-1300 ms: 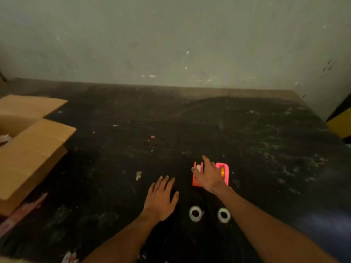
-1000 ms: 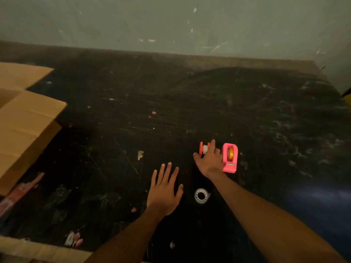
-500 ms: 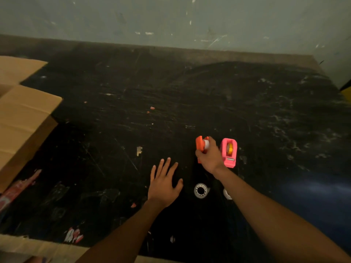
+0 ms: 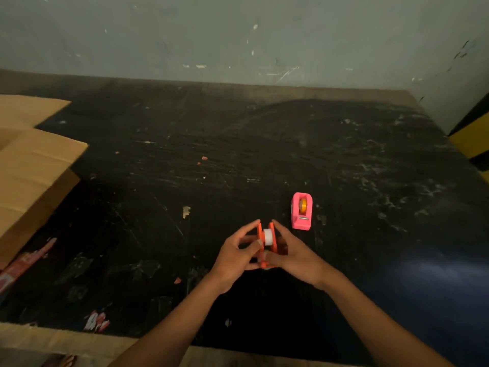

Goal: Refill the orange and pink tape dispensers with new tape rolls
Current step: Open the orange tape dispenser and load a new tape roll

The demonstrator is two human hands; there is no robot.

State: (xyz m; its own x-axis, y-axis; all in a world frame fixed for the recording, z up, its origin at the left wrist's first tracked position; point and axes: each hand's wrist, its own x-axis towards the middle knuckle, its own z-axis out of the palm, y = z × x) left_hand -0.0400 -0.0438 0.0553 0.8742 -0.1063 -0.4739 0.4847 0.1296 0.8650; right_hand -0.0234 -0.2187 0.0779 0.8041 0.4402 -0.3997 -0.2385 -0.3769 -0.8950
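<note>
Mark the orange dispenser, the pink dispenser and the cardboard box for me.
orange dispenser [image 4: 273, 235]: head view, right side plate beside the white roll.
pink dispenser [image 4: 301, 223]: head view, front face below the cutter.
cardboard box [image 4: 34, 160]: head view, open top flap.

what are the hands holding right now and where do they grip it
Both hands hold the orange tape dispenser: the left hand against its left side plate, the right hand against its right side plate. The pink tape dispenser stands untouched.
</note>
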